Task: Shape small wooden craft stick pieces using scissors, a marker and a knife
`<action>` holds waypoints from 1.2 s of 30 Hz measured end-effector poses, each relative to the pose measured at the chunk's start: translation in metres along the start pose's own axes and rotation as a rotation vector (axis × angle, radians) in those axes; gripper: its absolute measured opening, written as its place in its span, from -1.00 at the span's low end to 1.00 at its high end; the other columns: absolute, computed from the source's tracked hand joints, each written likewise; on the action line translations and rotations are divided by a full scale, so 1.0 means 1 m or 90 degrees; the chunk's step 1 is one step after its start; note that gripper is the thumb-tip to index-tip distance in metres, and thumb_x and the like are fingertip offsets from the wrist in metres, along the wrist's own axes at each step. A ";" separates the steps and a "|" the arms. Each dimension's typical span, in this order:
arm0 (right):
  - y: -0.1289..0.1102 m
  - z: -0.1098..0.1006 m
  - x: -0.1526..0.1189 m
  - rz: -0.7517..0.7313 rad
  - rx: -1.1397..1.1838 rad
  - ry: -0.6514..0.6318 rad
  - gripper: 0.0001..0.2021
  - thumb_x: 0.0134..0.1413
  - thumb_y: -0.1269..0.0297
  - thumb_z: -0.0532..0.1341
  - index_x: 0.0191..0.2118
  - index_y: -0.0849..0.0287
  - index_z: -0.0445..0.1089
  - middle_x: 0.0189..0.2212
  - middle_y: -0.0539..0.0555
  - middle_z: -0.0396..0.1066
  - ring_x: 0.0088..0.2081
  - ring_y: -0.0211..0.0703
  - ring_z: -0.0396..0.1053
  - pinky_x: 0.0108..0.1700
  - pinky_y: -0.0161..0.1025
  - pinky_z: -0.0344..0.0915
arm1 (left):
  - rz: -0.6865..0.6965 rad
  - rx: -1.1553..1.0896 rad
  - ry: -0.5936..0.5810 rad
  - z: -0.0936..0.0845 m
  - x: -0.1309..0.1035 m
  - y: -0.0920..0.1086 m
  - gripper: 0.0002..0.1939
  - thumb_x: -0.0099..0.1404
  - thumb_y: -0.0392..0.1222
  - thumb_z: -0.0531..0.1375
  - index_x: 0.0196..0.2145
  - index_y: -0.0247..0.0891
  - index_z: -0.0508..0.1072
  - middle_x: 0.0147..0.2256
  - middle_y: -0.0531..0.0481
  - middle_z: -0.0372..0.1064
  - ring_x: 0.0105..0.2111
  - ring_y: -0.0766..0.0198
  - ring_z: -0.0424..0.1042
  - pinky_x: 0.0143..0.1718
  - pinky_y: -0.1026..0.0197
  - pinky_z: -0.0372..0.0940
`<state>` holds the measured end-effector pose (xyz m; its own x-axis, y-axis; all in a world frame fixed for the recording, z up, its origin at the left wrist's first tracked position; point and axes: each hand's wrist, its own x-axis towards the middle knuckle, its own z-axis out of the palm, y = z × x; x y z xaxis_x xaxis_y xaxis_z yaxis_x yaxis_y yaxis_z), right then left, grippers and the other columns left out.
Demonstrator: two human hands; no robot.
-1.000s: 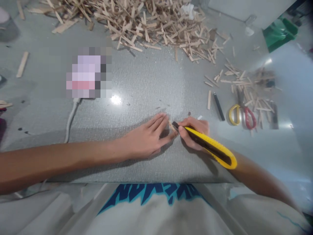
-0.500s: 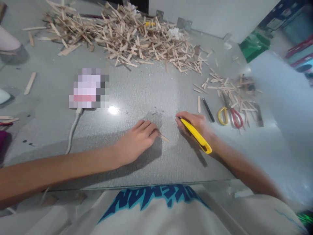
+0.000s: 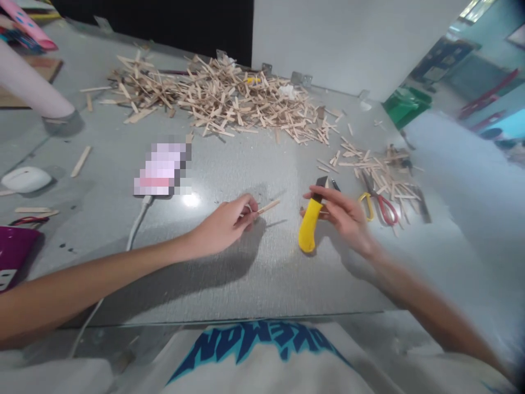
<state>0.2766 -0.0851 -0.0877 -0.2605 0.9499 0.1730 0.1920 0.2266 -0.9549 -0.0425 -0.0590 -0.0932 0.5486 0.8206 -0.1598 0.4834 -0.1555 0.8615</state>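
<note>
Between its thumb and fingers my left hand (image 3: 232,221) pinches a thin wooden stick (image 3: 269,207), held just above the grey table (image 3: 229,295) and pointing right. To the right, my right hand (image 3: 342,213) holds a yellow utility knife (image 3: 309,225) by its upper part, with the dark blade end up and the yellow handle hanging down. The stick and the knife are apart. Behind the hands lies a large heap of wooden sticks (image 3: 246,104). A pair of scissors (image 3: 386,209) with yellow and red handles rests beyond my right hand.
A phone (image 3: 162,167) with a blurred screen is plugged into a white cable (image 3: 137,221) at the left. Further left are a white mouse (image 3: 27,179) and a purple object (image 3: 18,254). A dark pen (image 3: 335,185) is partly hidden by my right hand. A green bin (image 3: 407,106) stands beyond.
My left hand has turned and lifted the stick off the table. The knife has swung in my right hand from slanting to nearly upright, blade end up. The view has tilted upward.
</note>
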 end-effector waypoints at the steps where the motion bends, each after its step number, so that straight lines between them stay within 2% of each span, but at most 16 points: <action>1: 0.001 0.000 -0.001 -0.023 -0.014 0.011 -0.63 0.57 0.13 0.17 0.36 -0.04 0.37 0.15 0.19 0.54 -0.21 -0.15 0.66 -0.08 -0.05 0.67 | -0.005 -0.020 -0.003 0.000 0.001 -0.002 -0.87 0.62 -0.11 0.05 -0.12 -0.16 0.30 -0.41 0.07 0.46 -0.58 0.33 0.39 -0.52 0.29 0.21; 4: 0.003 -0.001 -0.003 -0.076 -0.096 0.014 -0.34 0.51 0.21 0.25 0.54 -0.18 -0.02 0.20 0.19 0.51 -0.27 -0.19 0.60 -0.17 -0.12 0.64 | -0.018 -0.063 -0.015 0.003 0.003 -0.007 -0.90 0.58 -0.12 0.10 -0.08 -0.17 0.36 -0.42 0.06 0.49 -0.58 0.31 0.43 -0.52 0.28 0.28; 6: 0.004 0.000 -0.005 -0.074 -0.177 -0.008 -0.22 0.45 0.23 0.31 0.56 -0.13 -0.13 0.19 0.25 0.53 -0.22 -0.12 0.61 -0.14 -0.09 0.63 | -0.020 -0.076 -0.023 0.005 0.005 -0.008 -0.89 0.56 -0.12 0.14 -0.08 -0.19 0.40 -0.41 0.04 0.52 -0.59 0.31 0.45 -0.52 0.28 0.31; 7: 0.004 0.000 -0.007 -0.067 -0.227 -0.022 -0.23 0.41 0.24 0.35 0.53 -0.07 -0.06 0.17 0.26 0.55 -0.19 -0.08 0.62 -0.11 -0.06 0.62 | -0.019 -0.076 -0.028 0.006 0.006 -0.008 -0.88 0.56 -0.12 0.15 -0.11 -0.21 0.42 -0.41 0.03 0.53 -0.60 0.32 0.46 -0.52 0.29 0.31; 9: 0.002 0.001 -0.009 -0.063 -0.342 -0.039 -0.38 0.34 0.25 0.40 0.39 0.02 0.19 0.06 0.22 0.61 -0.18 0.00 0.62 -0.10 -0.03 0.60 | -0.020 -0.067 -0.043 0.007 0.007 -0.007 -0.80 0.57 -0.10 0.16 -0.20 -0.24 0.47 -0.40 0.00 0.56 -0.61 0.34 0.47 -0.53 0.30 0.31; 11: -0.003 0.003 -0.011 -0.083 -0.444 -0.082 -0.58 0.39 0.29 0.34 0.28 0.05 0.35 0.00 0.19 0.61 -0.14 0.04 0.62 -0.06 -0.01 0.58 | -0.028 -0.062 -0.061 0.008 0.007 -0.005 -0.72 0.59 -0.08 0.14 -0.27 -0.25 0.47 -0.42 0.00 0.56 -0.63 0.36 0.47 -0.55 0.31 0.30; 12: -0.006 0.004 -0.011 -0.103 -0.493 -0.114 -0.63 0.44 0.32 0.28 0.28 0.06 0.39 0.01 0.20 0.59 -0.10 0.06 0.61 -0.02 0.00 0.57 | -0.032 -0.065 -0.068 0.008 0.007 -0.005 -0.71 0.60 -0.07 0.13 -0.26 -0.25 0.47 -0.43 0.01 0.54 -0.64 0.36 0.47 -0.56 0.32 0.29; 15: -0.013 0.007 -0.013 -0.164 -0.641 -0.206 -0.52 0.55 0.35 0.13 0.47 0.10 0.28 0.03 0.26 0.55 -0.06 0.10 0.57 0.02 0.04 0.55 | -0.027 -0.077 -0.087 0.008 0.007 -0.004 -0.74 0.63 -0.06 0.11 -0.18 -0.23 0.46 -0.47 0.05 0.50 -0.65 0.35 0.46 -0.58 0.33 0.28; 17: -0.014 0.010 -0.013 -0.189 -0.710 -0.233 -0.48 0.57 0.33 0.11 0.53 0.12 0.21 -0.02 0.25 0.56 -0.10 0.13 0.55 -0.02 0.07 0.55 | -0.017 -0.077 -0.102 0.008 0.007 -0.004 -0.74 0.62 -0.07 0.11 -0.16 -0.24 0.48 -0.46 0.04 0.50 -0.62 0.34 0.47 -0.57 0.33 0.29; 19: -0.013 0.013 -0.014 -0.198 -0.720 -0.249 -0.54 0.59 0.32 0.10 0.48 0.16 0.27 -0.05 0.26 0.57 -0.12 0.16 0.54 -0.05 0.07 0.55 | -0.018 -0.076 -0.119 0.008 0.007 -0.004 -0.73 0.61 -0.09 0.11 -0.17 -0.26 0.52 -0.45 0.01 0.52 -0.59 0.31 0.50 -0.58 0.33 0.29; 22: -0.013 0.015 -0.015 -0.200 -0.718 -0.265 -0.71 0.61 0.34 0.04 0.20 0.18 0.44 -0.11 0.26 0.56 -0.17 0.13 0.54 -0.16 0.00 0.51 | -0.039 -0.080 -0.137 0.008 0.008 -0.002 -0.72 0.59 -0.11 0.11 -0.20 -0.28 0.55 -0.48 -0.02 0.53 -0.59 0.28 0.51 -0.60 0.32 0.29; 24: -0.016 0.016 -0.015 -0.210 -0.746 -0.275 -0.72 0.63 0.35 -0.02 0.09 0.17 0.45 -0.18 0.23 0.53 -0.22 0.08 0.51 -0.23 -0.07 0.44 | -0.045 -0.079 -0.140 0.007 0.008 -0.001 -0.71 0.58 -0.12 0.12 -0.25 -0.27 0.55 -0.52 -0.01 0.53 -0.60 0.28 0.50 -0.59 0.31 0.30; 29: -0.021 0.017 -0.014 -0.215 -0.798 -0.277 -0.71 0.67 0.22 0.00 0.03 0.16 0.45 -0.28 0.15 0.51 -0.36 -0.03 0.44 -0.42 -0.13 0.20 | -0.042 -0.083 -0.141 0.007 0.010 0.000 -0.72 0.56 -0.17 0.13 -0.30 -0.27 0.53 -0.51 0.02 0.52 -0.58 0.30 0.53 -0.51 0.31 0.33; 32: -0.019 0.015 -0.015 -0.236 -0.787 -0.259 -0.68 0.67 0.12 0.03 0.00 0.18 0.46 -0.28 0.15 0.52 -0.39 -0.05 0.43 -0.44 -0.11 0.15 | -0.042 -0.080 -0.151 0.007 0.011 -0.001 -0.69 0.58 -0.17 0.12 -0.31 -0.26 0.53 -0.51 0.05 0.50 -0.59 0.32 0.52 -0.51 0.30 0.31; 36: -0.016 0.012 -0.015 -0.288 -0.809 -0.273 -0.67 0.66 0.21 0.02 -0.12 0.15 0.48 -0.36 0.11 0.47 -0.43 -0.07 0.37 -0.46 -0.09 0.10 | -0.042 -0.080 -0.158 0.007 0.011 -0.002 -0.69 0.59 -0.17 0.11 -0.32 -0.24 0.51 -0.51 0.07 0.49 -0.59 0.32 0.52 -0.53 0.29 0.29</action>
<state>0.2656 -0.1054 -0.0778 -0.7470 0.6580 0.0950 0.6643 0.7444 0.0674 -0.0329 -0.0530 -0.1000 0.6769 0.6645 -0.3167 0.4431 -0.0242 0.8962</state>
